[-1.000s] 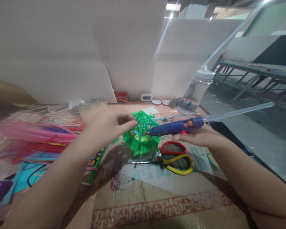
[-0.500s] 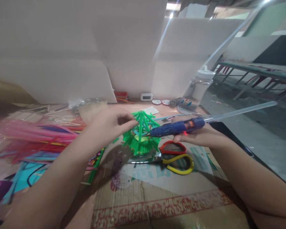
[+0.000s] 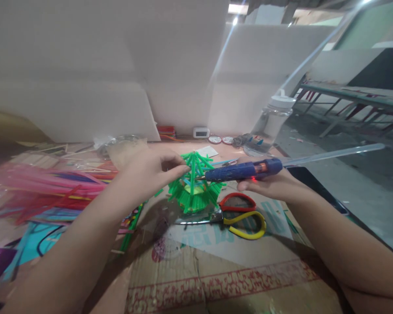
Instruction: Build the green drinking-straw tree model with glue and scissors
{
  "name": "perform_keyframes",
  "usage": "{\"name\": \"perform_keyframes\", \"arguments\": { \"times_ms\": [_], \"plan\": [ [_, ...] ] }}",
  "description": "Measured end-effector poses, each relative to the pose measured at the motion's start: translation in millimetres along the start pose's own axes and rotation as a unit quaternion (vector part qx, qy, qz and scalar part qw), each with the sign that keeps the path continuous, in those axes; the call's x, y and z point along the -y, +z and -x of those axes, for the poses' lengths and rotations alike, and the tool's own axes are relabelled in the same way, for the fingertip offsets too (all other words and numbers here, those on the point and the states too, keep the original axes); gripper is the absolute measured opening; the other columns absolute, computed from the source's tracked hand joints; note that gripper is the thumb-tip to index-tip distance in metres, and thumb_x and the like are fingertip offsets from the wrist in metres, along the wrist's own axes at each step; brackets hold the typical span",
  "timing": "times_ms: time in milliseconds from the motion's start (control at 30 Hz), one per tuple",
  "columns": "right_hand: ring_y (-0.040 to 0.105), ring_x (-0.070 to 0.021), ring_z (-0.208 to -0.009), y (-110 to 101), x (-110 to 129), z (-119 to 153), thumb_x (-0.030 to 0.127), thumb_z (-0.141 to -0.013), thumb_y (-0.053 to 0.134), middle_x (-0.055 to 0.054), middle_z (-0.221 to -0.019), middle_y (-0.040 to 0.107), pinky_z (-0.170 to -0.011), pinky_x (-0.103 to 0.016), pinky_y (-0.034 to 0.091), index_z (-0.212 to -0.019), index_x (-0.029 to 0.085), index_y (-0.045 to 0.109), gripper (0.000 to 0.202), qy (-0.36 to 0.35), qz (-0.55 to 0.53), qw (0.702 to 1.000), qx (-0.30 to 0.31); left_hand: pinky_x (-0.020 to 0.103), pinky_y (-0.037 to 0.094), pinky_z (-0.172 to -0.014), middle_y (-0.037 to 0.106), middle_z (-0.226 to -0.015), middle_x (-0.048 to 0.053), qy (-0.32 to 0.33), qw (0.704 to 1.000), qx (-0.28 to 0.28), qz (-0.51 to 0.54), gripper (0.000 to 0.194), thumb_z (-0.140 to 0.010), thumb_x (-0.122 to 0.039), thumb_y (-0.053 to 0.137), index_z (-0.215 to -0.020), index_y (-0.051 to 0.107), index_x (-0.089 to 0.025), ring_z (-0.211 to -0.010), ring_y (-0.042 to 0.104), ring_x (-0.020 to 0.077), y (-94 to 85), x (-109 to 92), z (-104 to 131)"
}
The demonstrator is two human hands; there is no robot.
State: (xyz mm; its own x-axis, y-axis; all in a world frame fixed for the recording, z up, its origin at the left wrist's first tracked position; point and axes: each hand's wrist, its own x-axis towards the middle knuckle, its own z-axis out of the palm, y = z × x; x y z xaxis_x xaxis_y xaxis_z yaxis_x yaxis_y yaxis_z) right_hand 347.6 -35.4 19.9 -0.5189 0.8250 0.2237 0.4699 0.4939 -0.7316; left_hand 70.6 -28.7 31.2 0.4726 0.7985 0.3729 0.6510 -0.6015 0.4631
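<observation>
A small green model (image 3: 196,200), built of thin sticks with a flared skirt and a peaked top, stands on the table in front of me. My left hand (image 3: 163,163) pinches one of its upper green sticks between thumb and fingers. From the right, my right hand (image 3: 271,185) grips a blue glue gun (image 3: 236,171), a long clear glue stick (image 3: 337,155) jutting from its rear and a red light glowing underneath. The gun's nozzle points into the model's upper frame. Scissors (image 3: 244,213) with one red and one yellow handle lie just in front of the model.
Bundles of pink, red and blue pipe cleaners (image 3: 59,187) cover the left side. A clear bottle (image 3: 270,122) with a white lid stands at the back right, near a small white clock (image 3: 201,132). A dark phone-like slab (image 3: 316,187) lies beyond my right wrist. White boards (image 3: 101,65) rise behind.
The glue gun has shifted slightly upward, its nozzle now higher on the model's frame. My left hand stays in the same place.
</observation>
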Motion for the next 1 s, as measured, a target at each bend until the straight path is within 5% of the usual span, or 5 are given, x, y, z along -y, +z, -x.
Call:
{"name": "perform_keyframes", "arguments": {
  "times_ms": [300, 700, 1000],
  "plan": [
    [0.056, -0.0164, -0.063, 0, 3, -3, 0.055, -0.074, 0.074, 0.001, -0.066, 0.060, -0.067, -0.030, 0.053, -0.071, 0.023, 0.057, 0.036, -0.047, 0.007, 0.998, -0.028, 0.025, 0.041, -0.060, 0.069, -0.072, 0.000, 0.006, 1.000, -0.001, 0.004, 0.024, -0.087, -0.035, 0.059, -0.073, 0.069, -0.018, -0.066, 0.058, 0.0137, -0.8, -2, 0],
    [0.062, -0.0209, -0.069, 3, 0, -2, 0.062, -0.072, 0.072, -0.002, -0.067, 0.066, -0.065, -0.033, 0.054, -0.070, 0.022, 0.062, 0.041, -0.014, 0.010, 0.998, -0.058, 0.025, 0.040, -0.060, 0.069, -0.072, -0.001, -0.003, 1.000, 0.000, -0.011, 0.024, -0.088, -0.036, 0.059, -0.075, 0.069, -0.019, -0.065, 0.058, 0.0135, -0.1, 0, 1],
    [0.067, -0.0233, -0.082, 0, -8, -1, 0.060, -0.076, 0.069, -0.004, -0.082, 0.072, -0.075, -0.035, 0.056, -0.087, 0.022, 0.069, 0.040, -0.047, 0.001, 0.997, -0.064, 0.026, 0.043, -0.061, 0.068, -0.069, 0.000, 0.000, 1.000, 0.002, 0.000, 0.024, -0.086, -0.035, 0.058, -0.071, 0.067, -0.018, -0.064, 0.058, 0.0140, -1.1, -3, -1]
  ]
}}
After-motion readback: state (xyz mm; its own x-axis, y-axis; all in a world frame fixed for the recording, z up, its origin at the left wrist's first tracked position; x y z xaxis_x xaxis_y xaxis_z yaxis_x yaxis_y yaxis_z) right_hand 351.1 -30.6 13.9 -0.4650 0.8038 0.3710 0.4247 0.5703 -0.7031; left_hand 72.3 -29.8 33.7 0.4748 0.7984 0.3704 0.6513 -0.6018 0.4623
